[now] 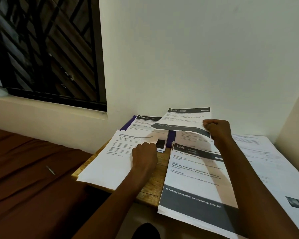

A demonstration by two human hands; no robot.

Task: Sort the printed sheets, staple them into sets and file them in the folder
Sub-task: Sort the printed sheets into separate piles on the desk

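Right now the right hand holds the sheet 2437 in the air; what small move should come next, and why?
Probably lower sheet 2437 onto a pile of its own kind. The right hand pinches it clear above the stacks, and the left hand rests curled on the left stack. Sheet 1226 and sheet 1345 top other piles.

I am seeing a dim, softly blurred view; wide-angle bending is curving the window (47,49) edges, and small print is staying unreadable.

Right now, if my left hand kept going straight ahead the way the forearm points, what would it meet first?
Probably the small dark object lying just past the left hand, then the sheet numbered 1226 on the purple folder. Depth is unclear.
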